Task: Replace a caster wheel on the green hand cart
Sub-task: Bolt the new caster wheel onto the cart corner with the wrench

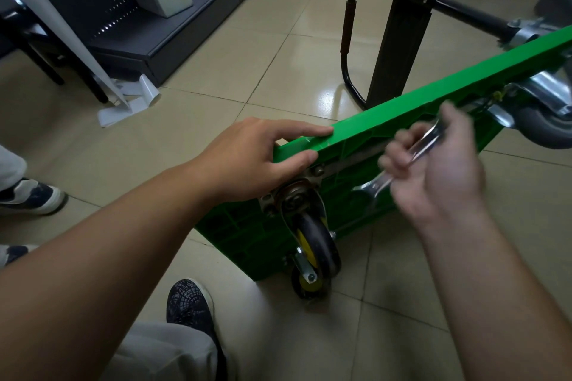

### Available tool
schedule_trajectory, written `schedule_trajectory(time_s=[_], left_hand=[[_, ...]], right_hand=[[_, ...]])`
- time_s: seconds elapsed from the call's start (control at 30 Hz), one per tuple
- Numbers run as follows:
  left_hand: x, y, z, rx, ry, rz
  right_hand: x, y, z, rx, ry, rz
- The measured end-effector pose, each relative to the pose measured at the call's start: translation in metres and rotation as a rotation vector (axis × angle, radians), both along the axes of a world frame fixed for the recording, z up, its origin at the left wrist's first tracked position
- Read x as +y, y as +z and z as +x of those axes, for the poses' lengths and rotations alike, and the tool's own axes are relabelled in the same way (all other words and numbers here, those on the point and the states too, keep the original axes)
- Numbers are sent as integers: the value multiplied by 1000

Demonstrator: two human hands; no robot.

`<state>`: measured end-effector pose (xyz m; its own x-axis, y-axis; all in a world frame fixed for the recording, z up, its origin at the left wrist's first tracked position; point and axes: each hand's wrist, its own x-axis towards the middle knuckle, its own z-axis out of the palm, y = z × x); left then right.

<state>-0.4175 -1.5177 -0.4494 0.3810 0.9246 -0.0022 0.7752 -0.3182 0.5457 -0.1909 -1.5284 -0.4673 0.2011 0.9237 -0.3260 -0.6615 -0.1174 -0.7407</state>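
Tipping over: the green hand cart stands on one long edge on the tiled floor, its ribbed underside facing the person. Only the left hand steadies it, so a hard pull on a tight bolt could probably swing or topple the deck.
Slipping tool: the wrench hangs clear of the bolts. If its open end seats badly, it may round a bolt head or jump off and drive knuckles into the ribs.
Loose caster: the caster wheel, black tyre with a yellow hub, sits at the near lower corner of the underside. It looks still bolted on. Once the last bolt is out it could drop to the floor.
Left hand pose: fingers straight, laid over the upper edge of the deck just above that caster, thumb on the ribbed face. The other fingers are hidden behind the deck.
Right hand pose: the right hand is blurred, raised in front of the middle of the underside. Its fingers are curled round the wrench shaft, and the open end pokes out below the fist.
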Motion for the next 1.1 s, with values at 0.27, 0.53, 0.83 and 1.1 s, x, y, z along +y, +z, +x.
schedule_trajectory(time_s=[0.27,0.53,0.83,1.1], left_hand=[[-2,4,3,-39,-3,-7],[-6,5,4,39,-32,48],[-6,3,6,103,-9,107],[-10,-2,15,215,34,228]], right_hand=[[17,38,-23,26,-79,138],[16,18,-44,-9,-133,191],[16,9,-52,-32,-120,262],[-7,-21,-44,-881,-121,495]])
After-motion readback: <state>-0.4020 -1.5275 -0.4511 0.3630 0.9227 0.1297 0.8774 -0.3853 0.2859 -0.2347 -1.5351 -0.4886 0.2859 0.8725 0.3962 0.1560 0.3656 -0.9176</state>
